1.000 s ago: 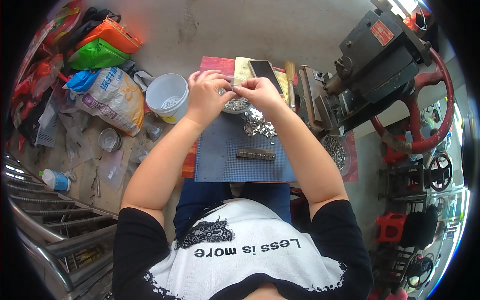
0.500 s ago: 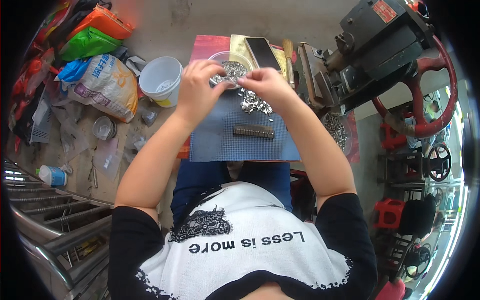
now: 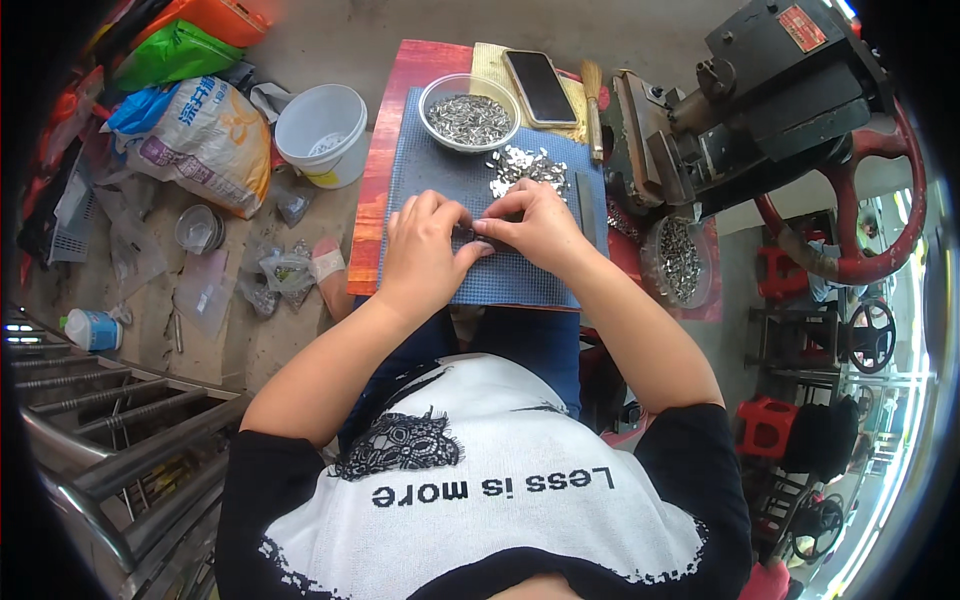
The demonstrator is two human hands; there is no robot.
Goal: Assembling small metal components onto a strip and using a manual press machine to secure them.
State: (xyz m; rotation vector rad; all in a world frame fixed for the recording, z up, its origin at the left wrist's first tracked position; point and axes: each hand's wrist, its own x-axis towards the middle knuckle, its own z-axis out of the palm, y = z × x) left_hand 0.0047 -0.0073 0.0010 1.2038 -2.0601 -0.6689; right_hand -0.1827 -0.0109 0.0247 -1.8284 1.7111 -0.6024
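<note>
a: what's nearest?

b: the left hand (image 3: pixel 425 250) and the right hand (image 3: pixel 538 225), low over the blue mat (image 3: pixel 415 165), fingers bent and thumbs close to each other. a dark piece (image 3: pixel 463 236) is between them, mostly covered.

a: are they pinching it?

b: i cannot tell; the fingers hide the contact.

a: what could go wrong there?

b: with the view blocked, i'd judge a small part could slip or end up crooked. the loose heap (image 3: pixel 525 168) is just beyond the right hand, so a stray knuckle might scatter it.

a: and how do they look?

b: the dark piece shows only as a shadowy patch, its shape unclear. the heap is small, shiny, silver bits lying at all angles, some glaring white.

a: further out?

b: a narrow grey bar (image 3: pixel 585 200) lies right of the heap. beyond, to the left, a clear bowl (image 3: pixel 470 151) holds many silvery slivers (image 3: pixel 468 118); a bump could spill them. past that, a phone (image 3: pixel 540 88) rests on a yellow cloth (image 3: pixel 490 62), near a brush (image 3: pixel 594 110).
</note>
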